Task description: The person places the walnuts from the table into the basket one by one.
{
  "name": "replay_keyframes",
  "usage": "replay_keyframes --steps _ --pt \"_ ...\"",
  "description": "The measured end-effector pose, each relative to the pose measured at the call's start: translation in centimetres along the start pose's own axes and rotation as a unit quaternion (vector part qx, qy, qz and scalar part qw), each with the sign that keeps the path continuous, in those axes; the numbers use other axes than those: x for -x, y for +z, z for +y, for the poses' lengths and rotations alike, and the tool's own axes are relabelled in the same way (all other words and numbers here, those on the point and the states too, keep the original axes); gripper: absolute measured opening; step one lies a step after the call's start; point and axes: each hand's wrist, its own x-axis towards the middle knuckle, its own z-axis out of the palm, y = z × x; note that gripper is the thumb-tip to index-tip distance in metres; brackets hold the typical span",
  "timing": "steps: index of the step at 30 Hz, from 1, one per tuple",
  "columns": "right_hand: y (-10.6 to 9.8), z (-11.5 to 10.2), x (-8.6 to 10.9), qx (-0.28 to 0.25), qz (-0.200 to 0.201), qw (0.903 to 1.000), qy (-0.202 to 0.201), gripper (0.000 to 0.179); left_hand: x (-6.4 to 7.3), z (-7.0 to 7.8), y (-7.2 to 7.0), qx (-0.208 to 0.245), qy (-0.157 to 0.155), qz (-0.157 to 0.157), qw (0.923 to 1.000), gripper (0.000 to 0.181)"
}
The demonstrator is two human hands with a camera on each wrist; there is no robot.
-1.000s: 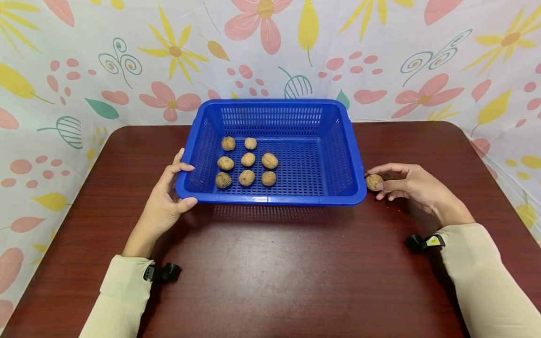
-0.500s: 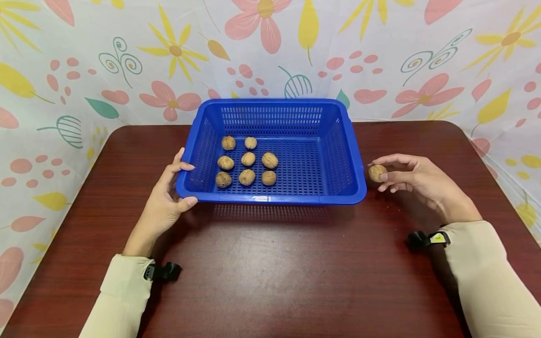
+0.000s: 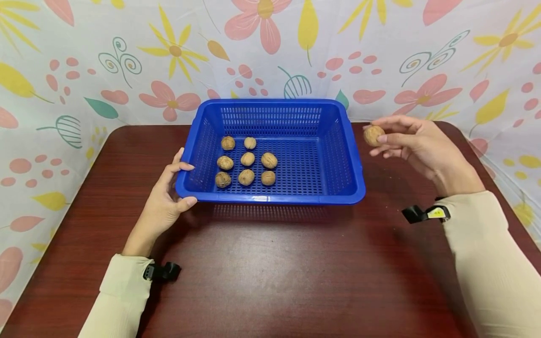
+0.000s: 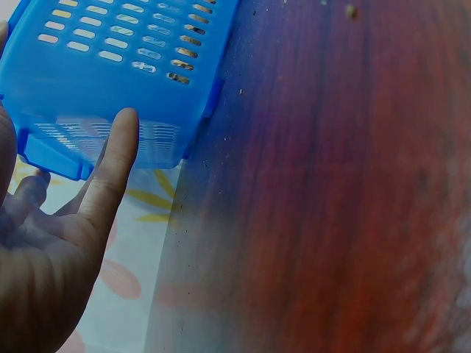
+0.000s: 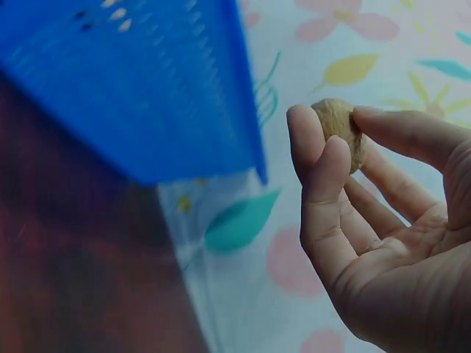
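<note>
A blue plastic basket (image 3: 304,200) with slotted walls stands on the table, several walnuts (image 3: 246,177) laid out in rows over the left half of its floor. At its left end, my left hand (image 3: 159,199) grips the rim, thumb on the front corner and fingers along the side. In the left wrist view one finger (image 4: 114,165) lies straight along the outer wall. Off the basket's right side, my right hand (image 3: 435,150) pinches a single walnut (image 3: 374,135) between thumb and fingertips. The right wrist view has this walnut (image 5: 340,132) raised above the table, level with the basket's upper part.
The dark red-brown wooden table (image 3: 270,272) reaches toward me in front of the basket. Behind it hangs a white cloth (image 3: 270,70) with printed flowers and leaves, close to the basket's back rim. Small crumbs dot the tabletop.
My right hand has lifted the walnut off the table beside the basket and carried it up toward the back. My left hand and the basket have stayed in place.
</note>
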Motion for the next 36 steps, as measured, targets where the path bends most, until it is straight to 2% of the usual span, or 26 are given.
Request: replay_keyframes --steps 8,13,20,26,30,36 --pt "4.5 -2.8 -4.0 -0.007 -0.037 0.9992 -0.008 0.027 0.0 -0.1 -0.2 0.001 0.004 0.001 1.0000 0.053" --pt "7.6 -3.2 -7.2 0.003 -0.022 0.9997 0.002 0.025 0.1 -0.2 -0.1 -0.001 0.002 0.000 1.0000 0.053" --pt "11.3 -2.1 -11.4 0.024 -0.024 0.9986 0.041 0.033 0.0 -0.4 -0.1 -0.003 0.001 0.002 1.0000 0.054" --pt "13.6 -0.8 -14.0 0.042 -0.027 0.9947 0.089 0.036 -0.1 -0.3 0.0 -0.008 -0.001 0.001 1.0000 0.056" --pt "14.4 0.4 -15.2 0.062 -0.034 0.9892 0.128 0.044 0.0 -0.3 0.0 -0.006 -0.004 0.002 1.0000 0.056" --pt "14.8 2.4 -16.3 0.103 -0.046 0.9791 0.169 0.045 -0.1 -0.1 -0.2 0.007 -0.001 0.003 1.0000 0.058"
